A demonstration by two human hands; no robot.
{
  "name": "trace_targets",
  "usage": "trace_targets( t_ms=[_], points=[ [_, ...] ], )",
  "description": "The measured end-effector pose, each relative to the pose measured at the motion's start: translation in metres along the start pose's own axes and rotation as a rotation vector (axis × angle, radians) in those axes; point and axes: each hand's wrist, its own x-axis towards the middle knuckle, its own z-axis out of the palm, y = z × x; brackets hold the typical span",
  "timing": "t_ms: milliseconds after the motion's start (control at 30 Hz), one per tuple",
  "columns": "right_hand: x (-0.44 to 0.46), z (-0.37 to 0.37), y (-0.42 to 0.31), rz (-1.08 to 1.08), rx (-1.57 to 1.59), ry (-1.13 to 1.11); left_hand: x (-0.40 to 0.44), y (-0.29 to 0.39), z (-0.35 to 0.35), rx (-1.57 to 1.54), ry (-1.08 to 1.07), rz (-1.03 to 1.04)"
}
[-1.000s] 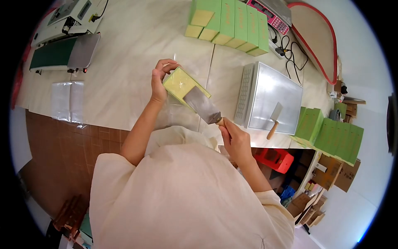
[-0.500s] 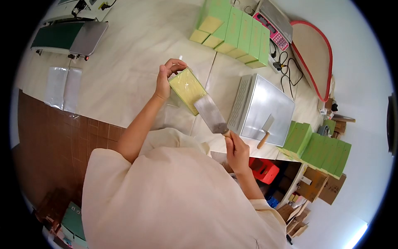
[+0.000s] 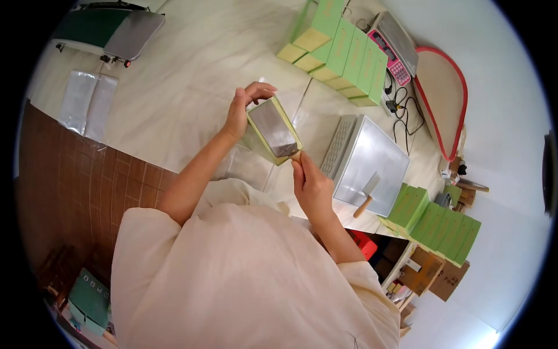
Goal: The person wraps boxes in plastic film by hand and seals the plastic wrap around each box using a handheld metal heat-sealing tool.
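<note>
My left hand [image 3: 239, 114] grips a small open-topped green box [image 3: 263, 149] by its upper end, tilted above the table. My right hand [image 3: 315, 186] is closed round the wooden handle of a wide-bladed metal scraper [image 3: 271, 123]. Its flat blade lies over the box's open top, inside the rim, and hides most of the yellow contents. On a silver metal case [image 3: 381, 160] to the right rests a smaller spatula [image 3: 368, 192] with a wooden handle.
Green boxes [image 3: 349, 61] stand in a row at the back, beside a pink-fronted scale [image 3: 389, 55]. More green boxes [image 3: 444, 224] are at the right. Black cables [image 3: 407, 116] trail behind the metal case. Clear plastic bags [image 3: 87, 104] lie at the left table edge.
The scraper has moved up and left, from the lower end of the box to lying over its whole top. My right hand has come closer to the box. The view has shifted slightly.
</note>
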Motion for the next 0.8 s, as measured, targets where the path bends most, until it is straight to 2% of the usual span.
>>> trace_targets(
  t_ms=[200, 400, 800],
  points=[
    [-0.006, -0.005, 0.003, 0.016, -0.031, -0.065, 0.001, -0.002, -0.002, 0.041, 0.034, 0.026],
    [-0.014, -0.005, 0.012, -0.045, -0.050, 0.021, 0.003, -0.004, -0.003, 0.036, 0.020, 0.020],
    [-0.009, -0.001, 0.015, -0.028, -0.020, 0.035, 0.003, -0.007, -0.005, -0.029, 0.010, 0.003]
  ],
)
